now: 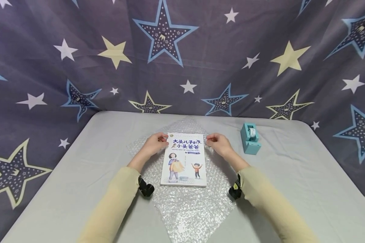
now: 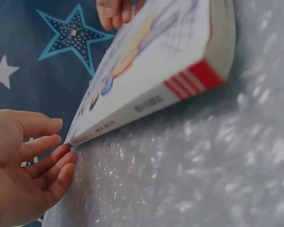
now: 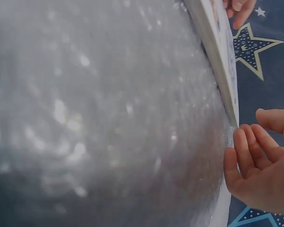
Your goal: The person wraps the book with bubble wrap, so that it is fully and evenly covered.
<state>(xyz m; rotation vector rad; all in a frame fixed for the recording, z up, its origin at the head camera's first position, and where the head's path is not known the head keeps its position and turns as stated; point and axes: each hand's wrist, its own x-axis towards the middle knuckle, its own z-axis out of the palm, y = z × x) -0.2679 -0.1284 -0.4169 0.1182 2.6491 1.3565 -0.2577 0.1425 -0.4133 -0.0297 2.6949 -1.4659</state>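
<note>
A white picture book [image 1: 183,165] with cartoon figures and Chinese lettering on its cover lies flat on a sheet of bubble wrap [image 1: 191,209]. My left hand [image 1: 155,145] is at the book's far left corner; in the left wrist view its fingertips [image 2: 61,151] touch the end of the spine, with the thumb held apart. On the other side, my right hand [image 1: 218,145] is at the far right corner. The right wrist view shows its fingers [image 3: 246,146] loosely bent right at the corner, thumb apart from them. Neither hand grips the book.
A teal tape dispenser [image 1: 250,140] with a roll of tape stands on the grey-covered table [image 1: 79,189], right of the bubble wrap. Behind the table hangs a dark curtain [image 1: 194,44] with stars. Each wrist wears a small black camera [image 1: 146,187].
</note>
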